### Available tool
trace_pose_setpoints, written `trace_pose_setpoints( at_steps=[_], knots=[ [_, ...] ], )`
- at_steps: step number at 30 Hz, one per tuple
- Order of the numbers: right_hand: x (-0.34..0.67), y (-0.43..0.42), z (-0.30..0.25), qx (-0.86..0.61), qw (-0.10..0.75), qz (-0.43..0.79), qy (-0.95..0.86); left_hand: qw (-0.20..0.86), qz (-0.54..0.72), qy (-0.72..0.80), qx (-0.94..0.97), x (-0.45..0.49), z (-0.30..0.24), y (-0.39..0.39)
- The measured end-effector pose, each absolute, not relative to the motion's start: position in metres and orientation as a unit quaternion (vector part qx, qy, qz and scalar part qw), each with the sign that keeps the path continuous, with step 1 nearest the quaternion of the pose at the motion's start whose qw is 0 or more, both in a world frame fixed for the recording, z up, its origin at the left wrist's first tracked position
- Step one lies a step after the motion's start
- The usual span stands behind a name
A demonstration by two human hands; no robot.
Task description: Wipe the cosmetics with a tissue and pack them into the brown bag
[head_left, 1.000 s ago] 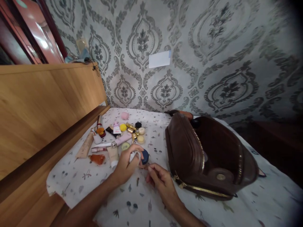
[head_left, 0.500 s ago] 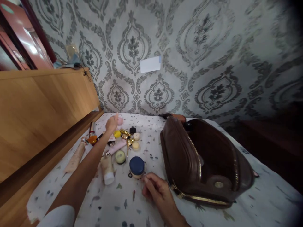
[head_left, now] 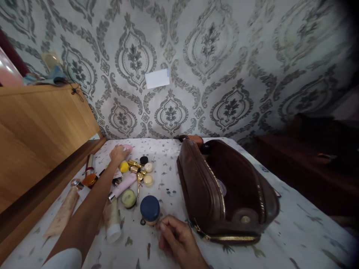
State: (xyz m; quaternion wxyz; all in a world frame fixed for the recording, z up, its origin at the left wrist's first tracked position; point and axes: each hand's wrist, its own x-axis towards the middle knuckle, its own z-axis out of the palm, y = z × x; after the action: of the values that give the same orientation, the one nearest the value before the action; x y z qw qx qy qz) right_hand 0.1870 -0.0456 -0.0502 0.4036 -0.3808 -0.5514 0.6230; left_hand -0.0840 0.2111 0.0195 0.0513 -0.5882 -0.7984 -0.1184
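Observation:
My left hand point(head_left: 118, 154) reaches far across the cloth and closes on a small rounded pink item point(head_left: 128, 148), whose kind I cannot make out. Beside that wrist lie a yellow round piece point(head_left: 123, 166), gold tubes point(head_left: 135, 170) and a lilac tube point(head_left: 126, 185). Curled low in front, my right hand point(head_left: 178, 239) has thumb and forefinger pressed together; what they hold, if anything, is hidden. Just left of its fingertips stands a jar with a dark blue lid point(head_left: 150, 208). An open brown leather bag point(head_left: 202, 183) stands to the right of both hands.
Under my left forearm lie a beige tube point(head_left: 112, 224) and a peach tube point(head_left: 63, 213). A green-topped jar point(head_left: 128, 198), cream-lidded pots point(head_left: 148, 180) and a black cap point(head_left: 144, 160) sit mid-cloth. A wooden panel point(head_left: 45, 119) borders the left; a patterned wall point(head_left: 196, 74) rises behind.
The view has swung to the right, so everything sits further left. My left hand's raised finger has come down around the pink item. My right hand remains beside the blue-lidded jar.

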Motion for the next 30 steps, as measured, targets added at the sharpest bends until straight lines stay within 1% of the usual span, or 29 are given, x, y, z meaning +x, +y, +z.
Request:
trace_pose_setpoints(
  at_steps=[5,11,14,18,20,22,25,30],
  knots=[
    [0.187,-0.047,-0.042,-0.390,0.405,0.627,-0.539,0.130,-0.165,-0.730,-0.651,-0.063,0.041,0.176],
    [0.186,-0.051,-0.031,-0.381,0.442,0.632,-0.509,0.183,-0.179,-0.597,-0.760,-0.028,0.067,0.096],
    [0.187,-0.051,-0.024,-0.368,0.476,0.609,-0.517,0.188,-0.176,-0.539,-0.802,-0.018,0.065,0.057],
    [0.189,-0.049,-0.016,-0.361,0.541,0.546,-0.528,0.246,-0.216,-0.402,-0.856,-0.010,0.056,0.018],
    [0.186,-0.052,-0.015,-0.383,0.537,0.516,-0.547,0.260,-0.203,-0.361,-0.872,-0.005,0.053,0.007],
    [0.179,-0.057,-0.016,-0.391,0.514,0.486,-0.588,0.271,-0.198,-0.371,-0.866,-0.003,0.051,0.003],
    [0.169,-0.068,-0.017,-0.384,0.464,0.465,-0.649,0.271,-0.250,-0.390,-0.844,-0.002,0.051,0.004],
    [0.149,-0.078,-0.017,-0.357,0.400,0.436,-0.723,0.254,-0.277,-0.371,-0.849,0.000,0.057,-0.003]
  ],
)
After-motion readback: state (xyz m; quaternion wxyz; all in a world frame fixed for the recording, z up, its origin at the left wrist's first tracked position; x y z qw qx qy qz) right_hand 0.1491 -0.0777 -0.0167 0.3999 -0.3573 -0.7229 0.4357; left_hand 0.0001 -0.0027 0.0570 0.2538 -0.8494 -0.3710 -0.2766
